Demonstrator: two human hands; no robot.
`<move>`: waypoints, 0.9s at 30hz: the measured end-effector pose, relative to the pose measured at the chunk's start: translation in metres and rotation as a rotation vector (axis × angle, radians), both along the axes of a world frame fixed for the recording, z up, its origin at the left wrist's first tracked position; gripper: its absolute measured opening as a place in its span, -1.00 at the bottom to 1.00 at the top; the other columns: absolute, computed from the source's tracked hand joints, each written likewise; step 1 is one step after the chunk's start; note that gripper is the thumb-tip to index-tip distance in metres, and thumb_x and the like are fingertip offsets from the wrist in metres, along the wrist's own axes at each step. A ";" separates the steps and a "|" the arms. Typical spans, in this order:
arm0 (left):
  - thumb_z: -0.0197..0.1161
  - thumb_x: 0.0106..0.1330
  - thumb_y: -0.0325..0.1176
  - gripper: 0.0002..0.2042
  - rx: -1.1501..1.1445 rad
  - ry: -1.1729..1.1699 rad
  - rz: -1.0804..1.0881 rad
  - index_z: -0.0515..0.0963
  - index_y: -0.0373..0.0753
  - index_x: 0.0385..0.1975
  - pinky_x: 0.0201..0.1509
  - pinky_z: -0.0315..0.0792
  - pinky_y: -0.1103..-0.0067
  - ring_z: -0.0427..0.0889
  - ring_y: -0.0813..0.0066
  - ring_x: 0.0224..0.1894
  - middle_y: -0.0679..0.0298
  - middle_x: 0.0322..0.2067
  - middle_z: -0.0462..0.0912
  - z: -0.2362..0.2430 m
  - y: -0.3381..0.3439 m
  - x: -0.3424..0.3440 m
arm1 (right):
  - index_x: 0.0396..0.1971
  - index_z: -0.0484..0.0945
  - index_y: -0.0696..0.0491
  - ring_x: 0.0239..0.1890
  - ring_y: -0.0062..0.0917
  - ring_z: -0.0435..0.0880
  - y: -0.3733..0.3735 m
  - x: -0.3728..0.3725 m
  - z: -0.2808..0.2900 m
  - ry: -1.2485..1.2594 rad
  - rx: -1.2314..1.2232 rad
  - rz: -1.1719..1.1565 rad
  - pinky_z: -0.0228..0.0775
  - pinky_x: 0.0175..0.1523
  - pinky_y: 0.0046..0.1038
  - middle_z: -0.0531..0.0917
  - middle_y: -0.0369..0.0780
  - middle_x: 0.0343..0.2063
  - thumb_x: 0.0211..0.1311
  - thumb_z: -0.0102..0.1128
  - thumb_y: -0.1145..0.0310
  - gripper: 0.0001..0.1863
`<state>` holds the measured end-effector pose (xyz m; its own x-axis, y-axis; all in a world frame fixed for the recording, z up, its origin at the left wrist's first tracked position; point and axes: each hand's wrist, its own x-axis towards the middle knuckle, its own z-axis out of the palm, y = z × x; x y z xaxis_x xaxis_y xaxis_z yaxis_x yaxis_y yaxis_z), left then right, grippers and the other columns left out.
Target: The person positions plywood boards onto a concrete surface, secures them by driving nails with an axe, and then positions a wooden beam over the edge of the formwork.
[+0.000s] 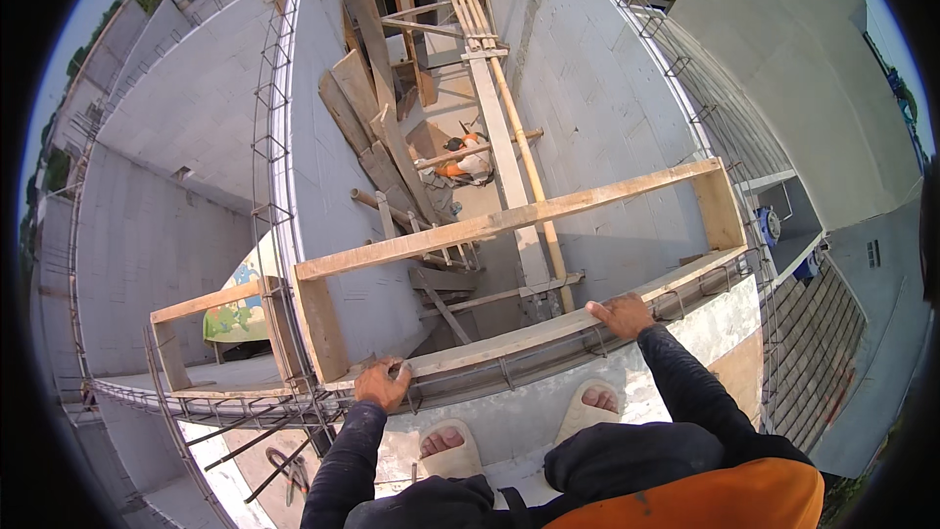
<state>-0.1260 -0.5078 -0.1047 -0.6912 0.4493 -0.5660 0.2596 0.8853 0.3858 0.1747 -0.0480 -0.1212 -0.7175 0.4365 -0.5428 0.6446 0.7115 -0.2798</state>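
A long rectangular timber frame (509,221) spans the gap between two grey block walls, its near board (504,344) lying along a steel rebar cage (578,345). My left hand (384,385) is curled on the near board close to the frame's left corner; its fingertips are partly hidden. Farther right, my right hand (621,315) grips the same board, the thumb stretched along it and the other fingers over the edge. Both forearms, in dark sleeves, reach up from below. My sandalled feet (448,448) rest on the ledge just behind the cage.
Below lies a deep room where a person in orange and white (470,162) crouches among leaning planks (357,93). A bamboo pole (524,137) and a narrow plank run above it. Bare rebar ends (235,453) jut out at left, near a hand tool with reddish handles (290,473).
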 end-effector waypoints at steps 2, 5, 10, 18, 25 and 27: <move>0.25 0.41 0.14 -0.46 -0.009 0.084 -0.031 0.76 -0.18 0.11 0.39 0.49 0.19 0.70 -0.14 0.21 -0.11 0.11 0.77 -0.012 -0.012 0.003 | 0.17 0.74 0.11 0.31 0.00 0.64 0.003 -0.014 0.004 -0.264 -0.036 0.077 0.36 0.45 -0.05 0.76 0.08 0.11 0.61 -0.32 -0.44 -0.08; 0.24 0.41 0.23 -0.36 -0.045 0.063 -0.102 0.68 -0.18 0.24 0.49 0.40 0.15 0.58 -0.17 0.36 -0.13 0.26 0.67 -0.015 -0.002 0.004 | 0.09 0.78 0.10 0.24 -0.03 0.69 -0.011 0.013 -0.020 0.292 0.253 -0.141 0.38 0.43 -0.06 0.79 0.04 0.05 0.62 -0.23 -0.39 -0.15; 0.33 0.26 0.40 -0.10 0.094 0.168 -0.368 0.47 -0.10 0.49 0.63 0.27 0.18 0.40 -0.14 0.53 -0.03 0.47 0.49 0.002 -0.001 0.008 | -0.01 0.82 0.11 0.15 -0.05 0.75 -0.011 0.013 -0.020 0.355 0.333 -0.125 0.43 0.39 -0.08 0.83 0.01 -0.02 0.61 -0.13 -0.34 -0.21; 0.33 0.28 0.40 -0.10 -0.157 0.015 -0.521 0.47 -0.10 0.50 0.63 0.26 0.20 0.45 -0.10 0.49 0.00 0.40 0.57 -0.003 -0.003 -0.004 | -0.07 0.83 0.13 0.11 -0.04 0.77 -0.008 0.002 -0.009 0.167 0.225 -0.093 0.47 0.35 -0.11 0.84 0.00 -0.06 0.58 -0.12 -0.38 -0.17; 0.29 0.35 0.36 -0.18 -0.066 0.009 -0.495 0.52 -0.10 0.47 0.58 0.31 0.19 0.51 -0.09 0.43 -0.03 0.32 0.64 -0.002 -0.001 0.003 | -0.23 0.85 0.15 -0.11 -0.03 0.81 -0.012 0.008 -0.023 0.409 0.373 -0.099 0.59 0.12 -0.06 0.83 0.03 -0.29 0.56 -0.09 -0.38 -0.16; 0.32 0.35 0.33 -0.22 -0.048 -0.024 -0.467 0.51 0.00 0.48 0.60 0.28 0.17 0.46 -0.10 0.49 -0.01 0.34 0.63 -0.006 0.003 0.003 | -0.17 0.84 0.15 -0.12 -0.03 0.81 -0.008 0.018 -0.028 0.388 0.361 -0.094 0.61 0.10 -0.06 0.83 0.04 -0.28 0.56 -0.09 -0.38 -0.17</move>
<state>-0.1227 -0.5051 -0.1107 -0.4076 0.6822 -0.6070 0.6259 0.6927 0.3582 0.1927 -0.0556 -0.1492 -0.7845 0.6182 -0.0495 0.6080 0.7509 -0.2580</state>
